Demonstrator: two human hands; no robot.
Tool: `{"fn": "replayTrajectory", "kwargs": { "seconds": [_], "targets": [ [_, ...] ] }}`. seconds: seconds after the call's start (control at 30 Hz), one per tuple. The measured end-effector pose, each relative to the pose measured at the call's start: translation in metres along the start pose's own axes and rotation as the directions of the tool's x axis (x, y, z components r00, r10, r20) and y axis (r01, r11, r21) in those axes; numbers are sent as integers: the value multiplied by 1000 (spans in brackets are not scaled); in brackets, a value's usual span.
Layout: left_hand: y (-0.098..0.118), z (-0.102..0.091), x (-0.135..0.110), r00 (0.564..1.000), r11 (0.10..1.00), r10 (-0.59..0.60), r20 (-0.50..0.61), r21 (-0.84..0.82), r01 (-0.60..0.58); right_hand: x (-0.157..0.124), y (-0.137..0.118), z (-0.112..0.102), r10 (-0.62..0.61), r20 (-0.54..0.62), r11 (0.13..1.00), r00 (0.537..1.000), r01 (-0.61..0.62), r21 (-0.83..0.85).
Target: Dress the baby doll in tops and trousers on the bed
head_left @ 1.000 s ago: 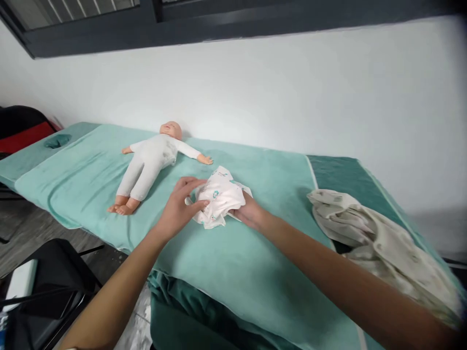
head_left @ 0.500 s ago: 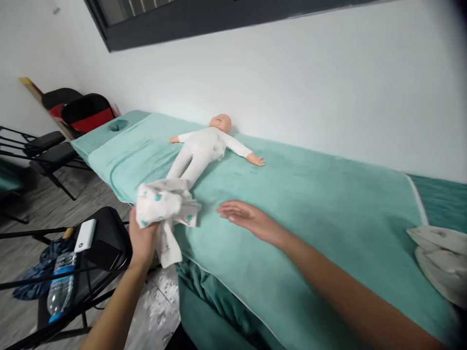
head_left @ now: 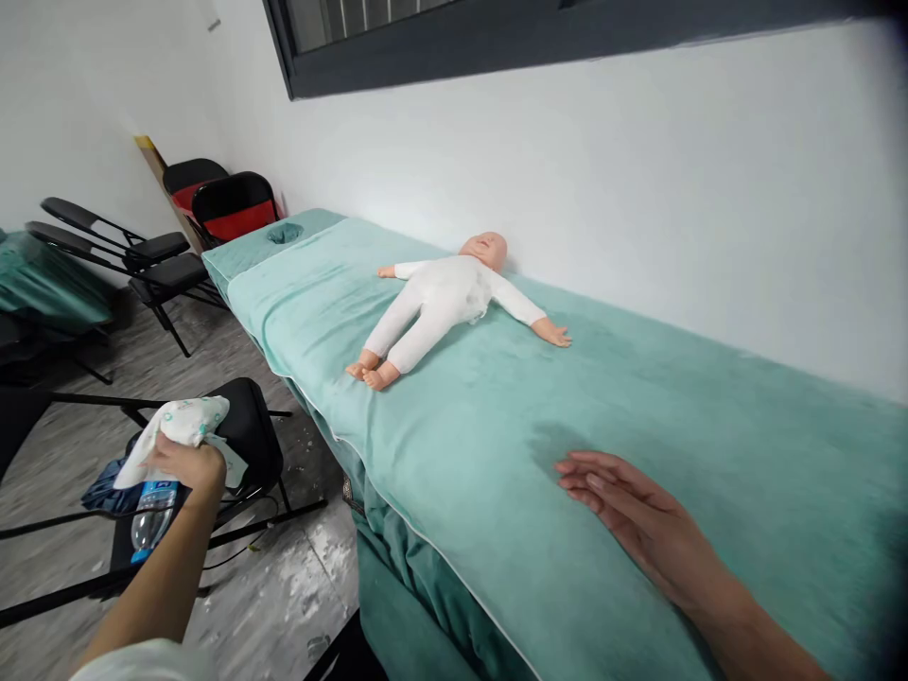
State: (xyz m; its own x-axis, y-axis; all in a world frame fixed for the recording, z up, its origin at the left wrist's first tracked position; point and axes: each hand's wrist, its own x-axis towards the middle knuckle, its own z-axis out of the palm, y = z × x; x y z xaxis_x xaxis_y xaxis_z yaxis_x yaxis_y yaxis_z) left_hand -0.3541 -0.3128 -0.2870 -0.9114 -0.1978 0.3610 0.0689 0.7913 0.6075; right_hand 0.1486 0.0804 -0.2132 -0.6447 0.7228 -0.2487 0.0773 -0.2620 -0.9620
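My left hand (head_left: 185, 463) is closed around a crumpled white cloth with small teal prints (head_left: 184, 426), held out over the black folding chair (head_left: 248, 435) beside the bed. My right hand (head_left: 638, 515) lies flat and open on the teal sheet of the bed (head_left: 497, 454), holding nothing. A baby doll (head_left: 444, 303) in a white bodysuit lies on its back farther up the bed near the wall, arms spread, well apart from both hands.
On the black chair lie a water bottle (head_left: 146, 520) and a dark blue cloth (head_left: 106, 497). More folding chairs (head_left: 152, 260) stand at the back left, two with red seats. A white wall and dark window frame run behind the bed.
My left hand carried the white cloth off the bed to the left, over the chair. My right hand let go of it and now rests flat on the sheet. The view swung left.
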Motion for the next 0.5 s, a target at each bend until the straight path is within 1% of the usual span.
{"fn": "replayTrajectory", "kwargs": {
  "seconds": [0.07, 0.1, 0.13, 0.2, 0.27, 0.33, 0.43, 0.5],
  "targets": [
    [-9, 8, 1, 988, 968, -134, 76, 222, 115, -1, -2, 1, 9, -10, 1000, 1000, -9, -4],
    [-15, 13, 0, 976, 947, -180, 124, 289, 138, -2, -3, 2, 14, -15, 1000, 1000, -14, -10],
    [-20, 18, -2, 963, 939, -197, 184, 317, 132, -3, -4, 3, 17, -17, 1000, 1000, -17, -15],
    [-31, 26, -6, 944, 928, -219, 246, 352, 123, -3, -5, 4, 20, -15, 1000, 1000, -21, -23],
    [-41, 31, -6, 935, 916, -224, 276, 387, 105, -4, -6, 5, 22, -15, 999, 1000, -22, -28],
    [-48, 30, -1, 923, 913, -204, 325, 403, 60, -4, -6, 6, 22, -28, 999, 999, -23, -32],
    [-56, 22, 17, 896, 911, -152, 418, 411, -37, -3, -6, 6, 23, -52, 999, 998, -25, -42],
    [-58, 16, 27, 882, 904, -128, 454, 419, -84, -3, -4, 5, 13, -51, 999, 999, -15, -46]
  ]
}}
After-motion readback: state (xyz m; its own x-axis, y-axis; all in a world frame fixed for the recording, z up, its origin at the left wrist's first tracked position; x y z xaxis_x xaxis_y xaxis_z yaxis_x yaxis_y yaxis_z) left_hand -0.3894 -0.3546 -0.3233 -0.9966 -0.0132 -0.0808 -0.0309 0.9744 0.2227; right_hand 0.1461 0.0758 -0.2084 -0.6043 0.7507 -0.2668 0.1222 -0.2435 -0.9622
